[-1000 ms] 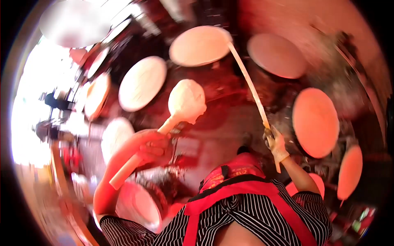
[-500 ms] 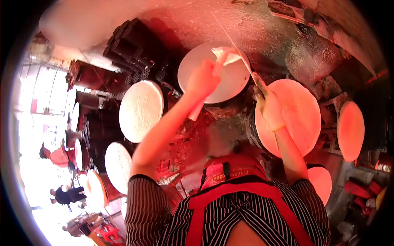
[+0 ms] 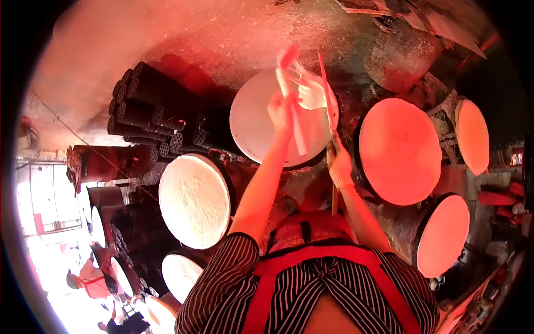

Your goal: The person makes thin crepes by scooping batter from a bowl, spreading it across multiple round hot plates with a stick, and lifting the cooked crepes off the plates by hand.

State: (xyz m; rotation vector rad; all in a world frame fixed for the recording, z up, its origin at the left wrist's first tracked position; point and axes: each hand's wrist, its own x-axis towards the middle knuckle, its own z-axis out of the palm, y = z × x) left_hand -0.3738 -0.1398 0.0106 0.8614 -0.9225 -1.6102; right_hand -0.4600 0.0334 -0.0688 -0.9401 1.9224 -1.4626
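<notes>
Dough [image 3: 313, 93], pale and stringy, hangs by strands from the upper end of a pale stick [image 3: 299, 138], over the far right part of a round plate [image 3: 250, 119]. The left hand [image 3: 282, 114] is wrapped around that stick; the right hand [image 3: 339, 162], apart from it, grips a long thin stick [image 3: 325, 83] that passes close beside the dough, touching or not I cannot tell. It looks soft, sticky and apt to sag, so the stick's bare shaft seems the place to hold. Dark cylinders [image 3: 147, 108] crowd the plate's left edge, and another plate [image 3: 400, 150] sits close beside its right; freer room appears upward, before the wall [image 3: 233, 33].
</notes>
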